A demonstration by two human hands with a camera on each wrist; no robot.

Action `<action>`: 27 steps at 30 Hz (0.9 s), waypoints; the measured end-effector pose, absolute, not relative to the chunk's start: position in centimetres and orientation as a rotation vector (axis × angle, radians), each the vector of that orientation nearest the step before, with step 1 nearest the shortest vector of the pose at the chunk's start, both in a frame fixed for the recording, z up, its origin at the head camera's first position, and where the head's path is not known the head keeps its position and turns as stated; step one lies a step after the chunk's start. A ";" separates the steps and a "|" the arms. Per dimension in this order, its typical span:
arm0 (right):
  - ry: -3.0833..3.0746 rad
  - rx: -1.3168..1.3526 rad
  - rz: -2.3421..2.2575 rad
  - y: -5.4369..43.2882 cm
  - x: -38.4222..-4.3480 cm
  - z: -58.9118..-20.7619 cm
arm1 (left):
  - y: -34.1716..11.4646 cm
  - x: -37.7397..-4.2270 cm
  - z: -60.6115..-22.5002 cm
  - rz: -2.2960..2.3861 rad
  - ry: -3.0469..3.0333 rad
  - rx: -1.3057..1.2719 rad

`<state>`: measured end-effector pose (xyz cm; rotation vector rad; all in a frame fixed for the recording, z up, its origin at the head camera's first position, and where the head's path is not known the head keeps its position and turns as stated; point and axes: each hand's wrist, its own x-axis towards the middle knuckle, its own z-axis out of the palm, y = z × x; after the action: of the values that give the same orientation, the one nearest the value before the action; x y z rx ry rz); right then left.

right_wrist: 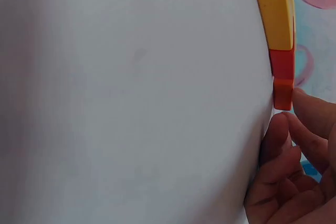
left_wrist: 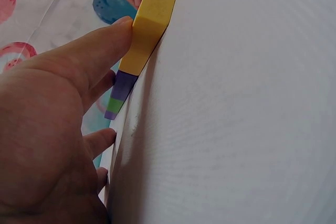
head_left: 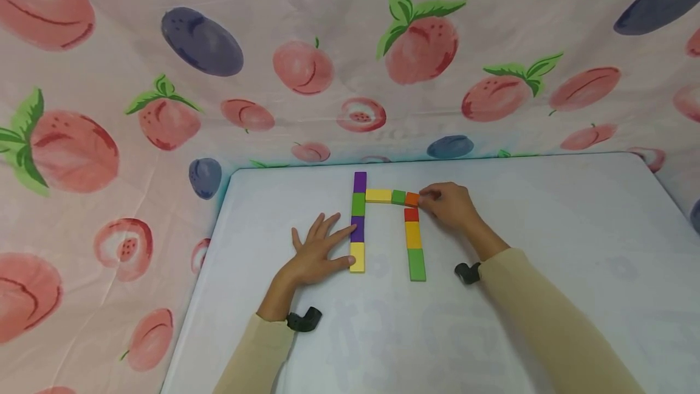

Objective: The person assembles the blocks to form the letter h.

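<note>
My left hand (head_left: 314,257) lies with its fingers spread beside a straight column of blocks. Its thumb touches the yellow block (head_left: 357,258) at the near end, and its index finger reaches the purple block (head_left: 358,235) above. A green block (head_left: 358,204) and another purple block (head_left: 360,182) complete that column. From it a row runs right: a long yellow block (head_left: 378,196), a small green block (head_left: 398,197) and an orange block (right_wrist: 283,98). Thumb and forefinger of my right hand (head_left: 451,202) pinch the orange block at its right end.
Below the orange block, a second column has a red block (head_left: 411,215), a deep yellow block (head_left: 413,236) and a green block (head_left: 417,265). All lie on a white table (head_left: 372,345). Fruit-printed cloth (head_left: 328,17) hangs behind and left. Dark wrist cameras (head_left: 304,320) sit at both cuffs.
</note>
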<state>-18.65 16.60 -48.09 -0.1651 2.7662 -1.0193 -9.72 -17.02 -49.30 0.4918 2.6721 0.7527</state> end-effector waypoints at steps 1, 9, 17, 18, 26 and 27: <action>2.770 -0.159 -1.024 16.6 -18.7 -48.1 | -17.0 -9.7 -49.3 0.753 2.675 0.491; 2.773 -0.127 -1.017 16.4 -18.9 -48.1 | -17.0 -9.7 -49.3 0.744 2.680 0.487; 2.730 -0.071 -1.022 16.3 -18.9 -48.0 | -17.1 -9.8 -49.4 0.747 2.667 0.488; 2.730 -0.070 -1.021 16.3 -18.9 -48.0 | -17.1 -9.8 -49.4 0.749 2.668 0.490; 2.728 -0.094 -1.051 15.3 -19.5 -47.7 | -17.1 -9.7 -49.4 0.770 2.685 0.507; 2.726 -0.096 -1.055 15.1 -19.6 -47.7 | -17.1 -9.7 -49.4 0.768 2.688 0.507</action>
<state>-19.61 15.07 -47.66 -0.0959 2.7260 -1.0548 -9.67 -17.07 -49.38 0.5069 2.6884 0.7683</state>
